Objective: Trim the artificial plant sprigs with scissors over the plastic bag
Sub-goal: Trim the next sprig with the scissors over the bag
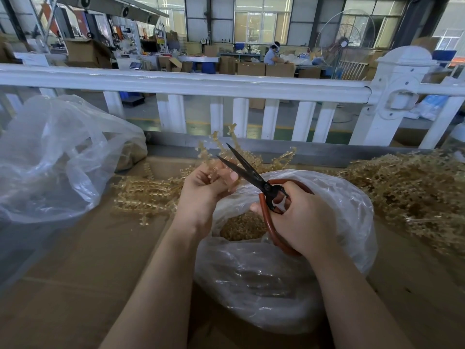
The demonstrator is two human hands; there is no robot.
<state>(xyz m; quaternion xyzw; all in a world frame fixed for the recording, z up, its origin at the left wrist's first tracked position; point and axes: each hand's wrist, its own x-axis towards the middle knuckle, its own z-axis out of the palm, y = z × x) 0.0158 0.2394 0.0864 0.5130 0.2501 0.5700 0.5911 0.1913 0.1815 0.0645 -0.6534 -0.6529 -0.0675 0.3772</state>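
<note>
Left hand [210, 183]: it pinches a sprig [227, 147] between curled fingers and thumb; the sprig stands up from the fist, above the far rim of the bag [347, 210].
Right hand [299, 220]: it grips the red handles of the scissors [247, 168], fingers curled round them; the dark blades are parted and point up and to the left.
Blades and fingers: the lower blade passes just beside the left thumb and fingertips. If the blades close here without care, I judge they can nip the skin and not the stem.
Place of the cut: the blades cross the sprig low, near the fist. A cut too low could take off more than a trim; where exactly the stem sits between the blades, I cannot tell.
Bag: it lies open under both hands, with cut pieces [242, 227] inside. The sprig is at the far edge of the mouth, so a cut piece may fall on the table [75, 260] instead.
Right wrist: it rests on the loose plastic; I think it could press the mouth shut.
Loose sprigs [148, 195]: they lie on the table left of the bag.
Big pile [407, 187]: at the right, close to the bag; trimmed and untrimmed could mix.
Second bag [57, 157]: at far left, well apart.
</note>
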